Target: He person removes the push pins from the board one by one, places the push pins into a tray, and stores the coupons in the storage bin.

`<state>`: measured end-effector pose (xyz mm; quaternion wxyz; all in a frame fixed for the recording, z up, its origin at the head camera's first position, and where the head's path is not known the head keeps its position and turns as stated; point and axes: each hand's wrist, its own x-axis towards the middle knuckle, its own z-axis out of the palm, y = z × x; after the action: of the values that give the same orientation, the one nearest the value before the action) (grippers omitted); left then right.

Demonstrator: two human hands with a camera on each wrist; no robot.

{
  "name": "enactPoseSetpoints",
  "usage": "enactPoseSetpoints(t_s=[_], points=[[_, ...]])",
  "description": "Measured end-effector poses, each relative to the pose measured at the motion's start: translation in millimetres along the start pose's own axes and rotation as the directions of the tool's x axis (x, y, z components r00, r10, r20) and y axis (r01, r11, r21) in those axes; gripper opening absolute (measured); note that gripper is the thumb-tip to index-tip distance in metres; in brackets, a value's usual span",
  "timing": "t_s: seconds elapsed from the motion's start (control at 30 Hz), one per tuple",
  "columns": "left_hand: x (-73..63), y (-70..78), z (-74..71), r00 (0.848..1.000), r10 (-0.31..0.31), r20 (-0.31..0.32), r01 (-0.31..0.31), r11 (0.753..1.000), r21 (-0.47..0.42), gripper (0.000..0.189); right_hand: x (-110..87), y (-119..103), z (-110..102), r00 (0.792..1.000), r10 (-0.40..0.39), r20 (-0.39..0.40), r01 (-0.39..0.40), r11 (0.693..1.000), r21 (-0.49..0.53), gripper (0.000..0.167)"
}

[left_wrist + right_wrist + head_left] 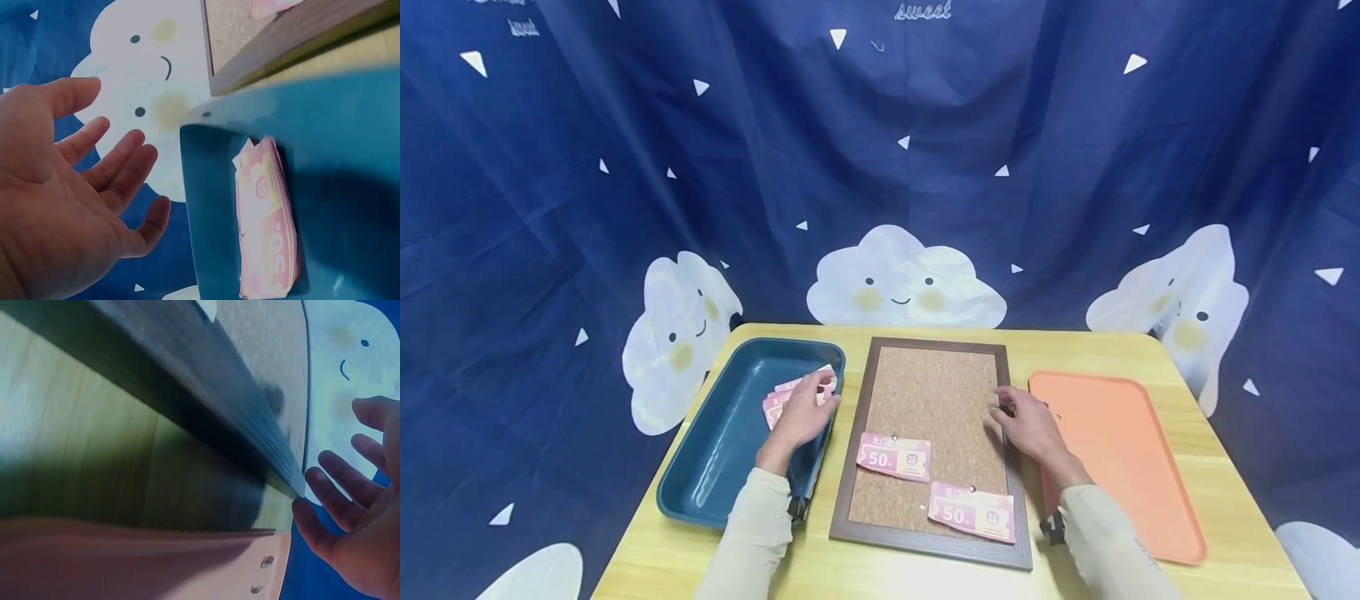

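Over the right side of a dark teal tray (696,450), my left hand (805,410) hovers with loosely spread fingers, holding nothing. Below it lies a stack of pink coupons (265,231) printed with 50. A framed cork board (936,400) lies in the middle; two pink coupons, one at the left (893,458) and one at the lower right (972,512), lie on it, each with a small round pin head at its top edge. My right hand (1033,423) is at the board's right frame, fingers relaxed and nothing gripped in the right wrist view.
An orange tray (1127,467) stands to the right of the board, with two small metallic pins (267,561) at its far end. All sits on a yellow wood-grain table (1052,346). A blue curtain (925,108) with cloud prints hangs behind it.
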<state>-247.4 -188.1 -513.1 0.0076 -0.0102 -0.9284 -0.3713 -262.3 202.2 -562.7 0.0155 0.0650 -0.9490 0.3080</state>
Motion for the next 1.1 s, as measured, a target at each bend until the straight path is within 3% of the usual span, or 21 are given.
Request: enactPoseSetpoints(t_s=[0.63, 1.1], points=[[-3.0, 7.5, 23.6, 0.998, 0.043, 0.042, -0.046, 0.996, 0.076, 0.046, 1.9, -19, 9, 0.999, 0.009, 0.037, -0.010, 0.999, 0.039, 0.042], [-9.4, 9.6, 32.6, 0.993, 0.085, 0.077, -0.089, 0.994, 0.058, 0.049, 3.8, -29, 22, 0.999, -0.017, 0.034, 0.015, 0.999, 0.052, 0.041]])
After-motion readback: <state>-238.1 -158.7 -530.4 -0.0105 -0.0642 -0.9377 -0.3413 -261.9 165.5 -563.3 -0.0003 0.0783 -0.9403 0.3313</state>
